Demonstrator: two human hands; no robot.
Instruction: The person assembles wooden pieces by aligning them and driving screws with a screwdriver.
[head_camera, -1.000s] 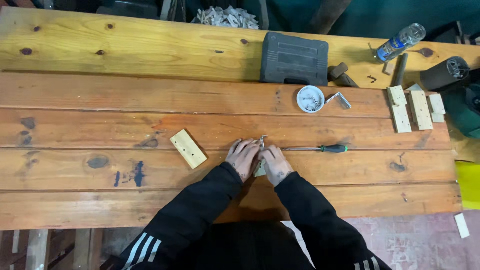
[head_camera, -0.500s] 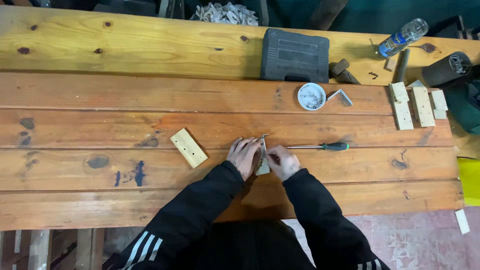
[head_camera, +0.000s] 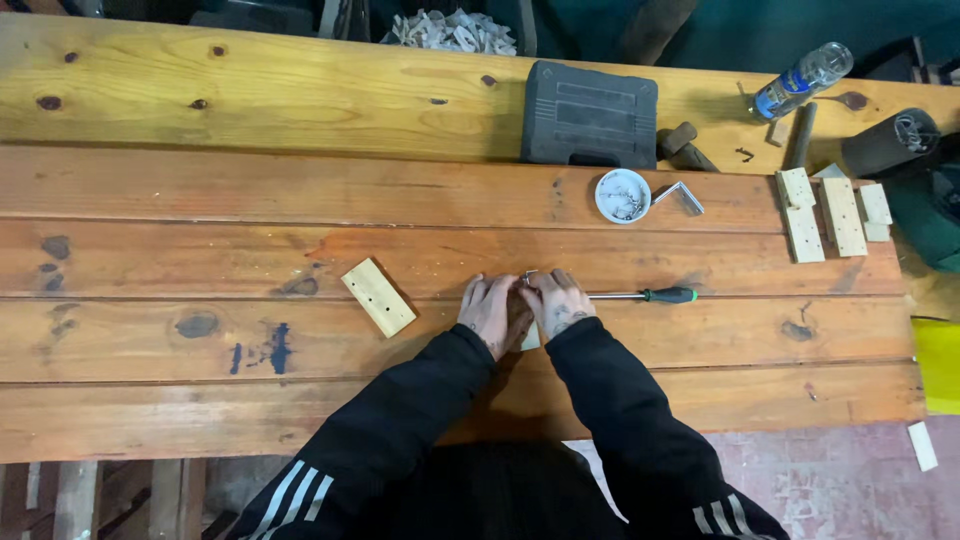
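- A long wooden counter (head_camera: 200, 200) made of orange-brown planks fills the view from above.
- A person in black sleeves with white stripes leans over its near edge, both arms reaching to the middle.
- A dark grey plastic case (head_camera: 588, 113) lies shut at the far side, right of centre.
- The left hand (head_camera: 490, 311) and right hand (head_camera: 557, 301) sit side by side, touching, curled over a small pale wooden block (head_camera: 530, 338) that shows only as a sliver between the wrists.
- The fingers of both hands are bent together down onto that block; whether they actually clamp it cannot be told, since they hide it.
- A small metal piece (head_camera: 530, 273) peeks out just above the fingertips.
- A second pale wooden block (head_camera: 378, 296) with small holes lies tilted just left of the hands, apart from them.
- A screwdriver (head_camera: 645, 295) with a black and green handle lies flat, its shaft pointing to the right hand.
- Several more pale blocks (head_camera: 830, 215) are grouped at the far right.
- A round white tub of screws (head_camera: 622, 195) stands beyond the hands, beside a metal angle bracket (head_camera: 685, 196).
- A clear plastic bottle (head_camera: 802, 80) lies at the far right corner.
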